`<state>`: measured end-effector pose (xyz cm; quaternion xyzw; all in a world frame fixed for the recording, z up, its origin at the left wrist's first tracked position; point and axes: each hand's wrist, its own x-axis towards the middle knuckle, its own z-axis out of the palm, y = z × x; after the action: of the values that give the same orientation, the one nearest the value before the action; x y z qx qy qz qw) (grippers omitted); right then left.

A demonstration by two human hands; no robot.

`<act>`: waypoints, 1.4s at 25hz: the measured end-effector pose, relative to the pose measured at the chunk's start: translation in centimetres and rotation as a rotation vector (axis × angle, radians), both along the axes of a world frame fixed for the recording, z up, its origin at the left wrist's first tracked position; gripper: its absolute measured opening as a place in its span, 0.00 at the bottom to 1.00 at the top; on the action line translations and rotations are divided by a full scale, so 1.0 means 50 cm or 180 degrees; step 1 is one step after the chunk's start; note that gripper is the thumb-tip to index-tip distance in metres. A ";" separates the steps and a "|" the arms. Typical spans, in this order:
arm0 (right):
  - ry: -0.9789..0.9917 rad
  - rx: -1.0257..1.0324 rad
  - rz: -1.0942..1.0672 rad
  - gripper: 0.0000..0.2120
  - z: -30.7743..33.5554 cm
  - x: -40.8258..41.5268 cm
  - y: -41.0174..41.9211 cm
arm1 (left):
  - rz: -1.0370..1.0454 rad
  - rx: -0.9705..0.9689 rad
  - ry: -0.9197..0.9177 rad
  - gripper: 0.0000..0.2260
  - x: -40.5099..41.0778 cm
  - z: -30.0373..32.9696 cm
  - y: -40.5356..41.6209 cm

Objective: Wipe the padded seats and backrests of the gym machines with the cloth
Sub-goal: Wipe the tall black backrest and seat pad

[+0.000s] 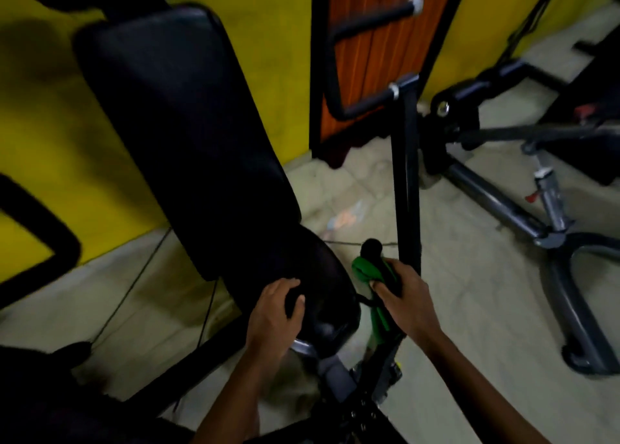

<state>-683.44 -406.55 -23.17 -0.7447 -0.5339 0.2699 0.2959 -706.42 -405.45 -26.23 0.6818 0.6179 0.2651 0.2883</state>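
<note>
Nearest me, my left hand (276, 304) rests on the front of the seat (330, 296), its fingers (297, 307) curled over the black padding. Just right of the seat, my right hand (404, 292) grips a black handle (374, 252) with the green cloth (364, 269) caught between palm and handle; the fingers are wrapped round both, and a tail of cloth hangs below the fist. A black post (407, 182) rises right behind that hand. Behind the seat the backrest (181, 135) slopes up and away to the left, dark and blurred. The floor (469, 276) around the seat is pale tile. Beyond the backrest stands a yellow wall (43, 114), and to the right of it an orange-brown door (385, 41). Far right of the seat lies another machine's grey frame (496, 195).
</note>
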 end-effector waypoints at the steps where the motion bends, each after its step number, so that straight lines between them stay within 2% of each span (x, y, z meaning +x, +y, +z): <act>1: -0.0039 0.0063 0.0060 0.18 0.051 0.002 -0.018 | 0.0049 -0.0004 -0.0149 0.15 -0.002 0.044 -0.015; 5: -0.0194 0.0329 0.0116 0.21 0.227 -0.001 -0.093 | -0.0292 0.0212 -0.0463 0.15 0.012 0.193 -0.051; 9: -0.0050 0.0680 -0.0344 0.19 0.366 -0.021 -0.187 | -0.0855 0.0585 -0.0484 0.12 0.018 0.332 -0.074; 12: 0.0296 0.0855 -0.0682 0.18 0.438 -0.043 -0.247 | -0.1168 0.0962 -0.0632 0.14 0.020 0.399 -0.096; 15: 0.0178 0.1029 -0.0820 0.16 0.498 -0.062 -0.328 | -0.1535 0.1064 -0.0638 0.14 0.034 0.440 -0.131; 20: -0.0235 0.1091 -0.1199 0.18 0.570 -0.005 -0.490 | -0.2056 0.1189 -0.0784 0.13 0.142 0.489 -0.223; 24: -0.0225 0.1214 -0.1686 0.10 0.602 0.103 -0.643 | -0.2504 0.1338 -0.0911 0.13 0.290 0.516 -0.341; 27: -0.0197 0.1232 -0.1997 0.11 0.610 0.202 -0.761 | -0.2733 0.1388 -0.0985 0.14 0.423 0.531 -0.441; 35: -0.0140 0.1167 -0.1949 0.12 0.609 0.469 -0.945 | -0.2542 0.1098 -0.1336 0.13 0.691 0.521 -0.638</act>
<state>-659.99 -453.78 7.30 -0.8103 -0.3318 0.0524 0.4802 -671.87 -437.35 -0.21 0.8354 0.1833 0.3641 0.3687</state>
